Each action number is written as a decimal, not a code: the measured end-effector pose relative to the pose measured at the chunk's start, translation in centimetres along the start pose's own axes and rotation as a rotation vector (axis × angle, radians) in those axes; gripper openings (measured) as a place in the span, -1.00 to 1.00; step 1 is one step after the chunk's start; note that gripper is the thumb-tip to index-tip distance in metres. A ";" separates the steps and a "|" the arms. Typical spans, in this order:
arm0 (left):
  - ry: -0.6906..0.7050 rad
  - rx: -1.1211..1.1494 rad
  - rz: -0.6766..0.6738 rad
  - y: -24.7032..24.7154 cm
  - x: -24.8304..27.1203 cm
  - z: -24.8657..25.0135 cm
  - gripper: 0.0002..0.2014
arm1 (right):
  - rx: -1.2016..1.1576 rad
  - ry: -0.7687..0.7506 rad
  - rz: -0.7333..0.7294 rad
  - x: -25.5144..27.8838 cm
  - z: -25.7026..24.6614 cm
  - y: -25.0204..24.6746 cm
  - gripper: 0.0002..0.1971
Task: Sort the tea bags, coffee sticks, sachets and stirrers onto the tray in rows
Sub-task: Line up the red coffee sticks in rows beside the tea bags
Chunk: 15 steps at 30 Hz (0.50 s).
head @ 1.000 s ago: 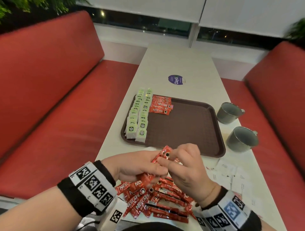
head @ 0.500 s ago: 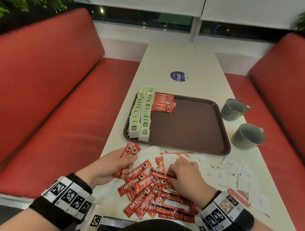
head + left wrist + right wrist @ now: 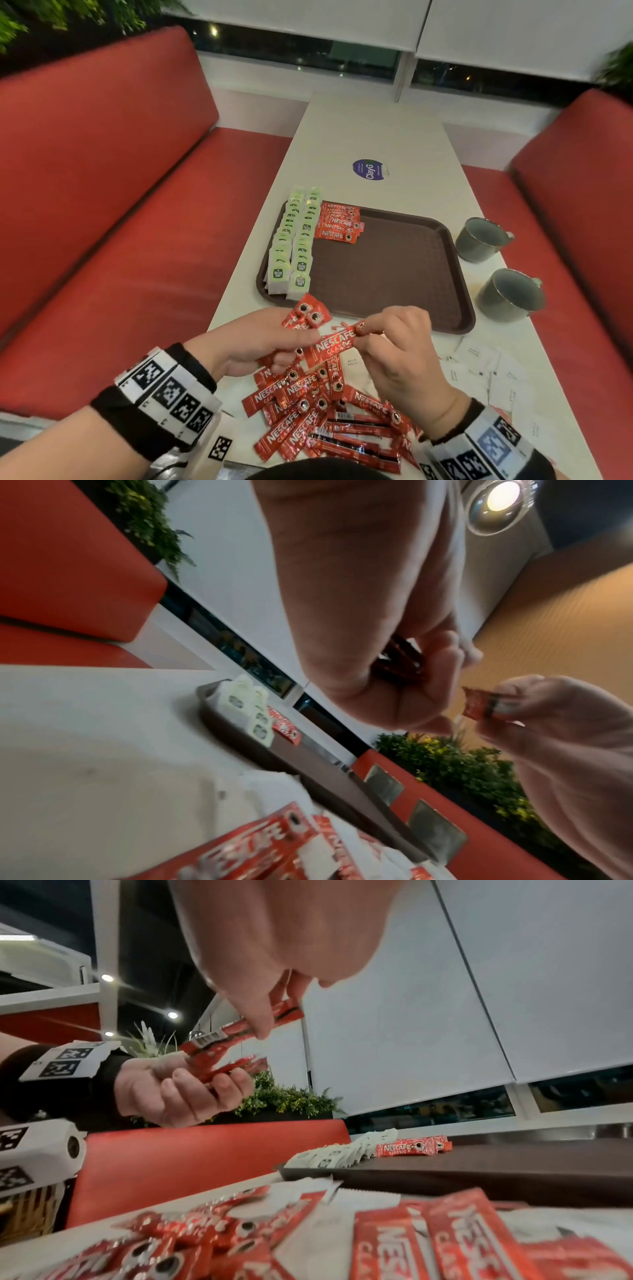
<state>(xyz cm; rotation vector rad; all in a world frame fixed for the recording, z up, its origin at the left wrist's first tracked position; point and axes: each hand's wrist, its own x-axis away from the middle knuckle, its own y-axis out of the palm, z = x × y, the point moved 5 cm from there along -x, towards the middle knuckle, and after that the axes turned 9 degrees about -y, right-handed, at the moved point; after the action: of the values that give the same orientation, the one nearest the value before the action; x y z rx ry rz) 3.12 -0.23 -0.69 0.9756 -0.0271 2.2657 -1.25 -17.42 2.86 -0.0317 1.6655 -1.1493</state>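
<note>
A long white desk runs away from the camera to a window, dark outside, with white roller blinds drawn partway down. Red upholstered bench seats flank the desk: one to its left, one to its right. Green plants stand behind the left bench back. A round ceiling lamp is lit overhead.

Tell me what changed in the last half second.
The right hand rose off the loose pile pinching one coffee stick and brought it to the left hand, which keeps its bundle. The tray rows are unchanged.
</note>
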 end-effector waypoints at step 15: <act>0.095 -0.631 0.440 -0.4 -0.7 2.0 -0.85 | -0.656 0.879 -0.457 1.0 4.2 2.1 -0.81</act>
<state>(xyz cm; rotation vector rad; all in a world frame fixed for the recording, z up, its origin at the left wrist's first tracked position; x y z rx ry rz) 4.97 -0.88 0.20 0.5517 -0.9352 2.4343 2.49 -19.57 0.85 -0.3844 2.8868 -0.9272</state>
